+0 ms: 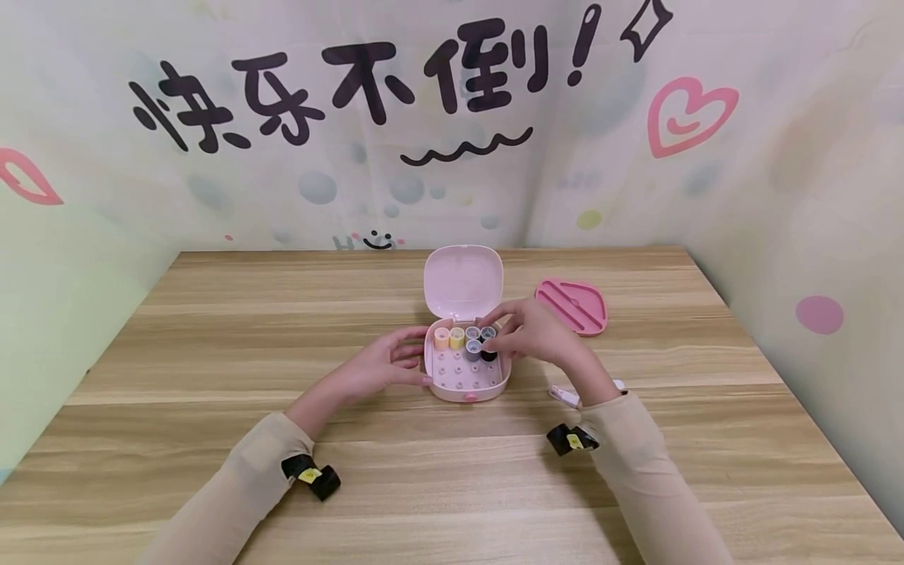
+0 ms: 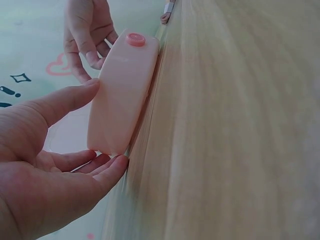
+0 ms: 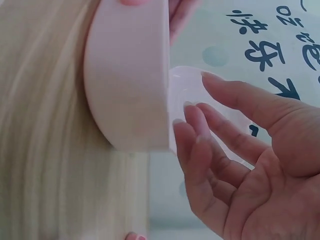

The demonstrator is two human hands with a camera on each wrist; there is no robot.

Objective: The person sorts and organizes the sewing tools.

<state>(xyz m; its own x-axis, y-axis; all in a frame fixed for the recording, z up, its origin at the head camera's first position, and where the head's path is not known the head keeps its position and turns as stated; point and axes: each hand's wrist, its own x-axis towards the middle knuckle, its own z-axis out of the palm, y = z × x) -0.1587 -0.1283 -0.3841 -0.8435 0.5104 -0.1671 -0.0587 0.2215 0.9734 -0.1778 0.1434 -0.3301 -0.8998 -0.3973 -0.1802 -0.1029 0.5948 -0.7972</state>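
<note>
A pale pink sewing box [image 1: 468,390] stands with its lid [image 1: 463,280] raised. Rows of small pegs cover its floor. Toward the back sit several thread spools: a peach one [image 1: 441,339], a yellow one [image 1: 457,338], and grey and black ones. My left hand [image 1: 377,363] rests against the box's left side, thumb at the front corner, fingers extended along the wall. Over the dark spools at the right hovers my right hand [image 1: 530,329], its thumb and fingers apart. Nothing shows between them in the right wrist view, where the fingertips [image 3: 187,107] are just above the rim.
A darker pink slotted tray [image 1: 593,302] lies behind my right hand. A small white and pink tool [image 1: 565,395] is on the wooden table [image 1: 438,502], partly hidden under the right forearm. A printed cloth backdrop [image 1: 297,212] rises behind the table.
</note>
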